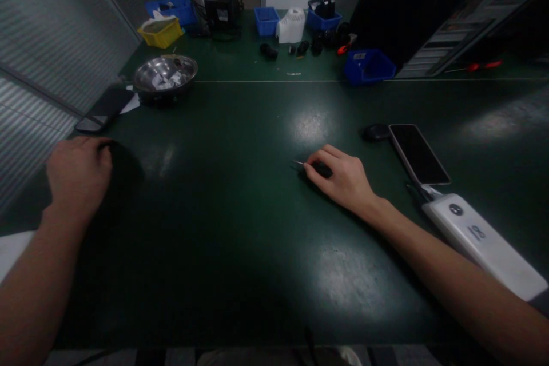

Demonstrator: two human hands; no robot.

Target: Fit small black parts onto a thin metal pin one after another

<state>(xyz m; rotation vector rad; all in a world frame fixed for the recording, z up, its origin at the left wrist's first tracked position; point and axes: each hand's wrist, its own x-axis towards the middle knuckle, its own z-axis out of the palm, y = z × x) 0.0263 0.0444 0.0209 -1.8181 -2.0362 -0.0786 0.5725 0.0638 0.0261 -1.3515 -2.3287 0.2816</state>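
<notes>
Right of centre, the right hand (337, 176) pinches a dark-handled tool (322, 170); wide green tabletop (206, 194) stretches to the left hand (79, 171), curled near the frame's left edge, its hold unclear.

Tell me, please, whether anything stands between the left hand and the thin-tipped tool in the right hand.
Nothing visible does: between the left hand and the thin-tipped tool in the right hand, only green tabletop shows. What the left hand may hold is unclear.

Dim light, pale glare patches on the green tabletop (240, 194).
</notes>
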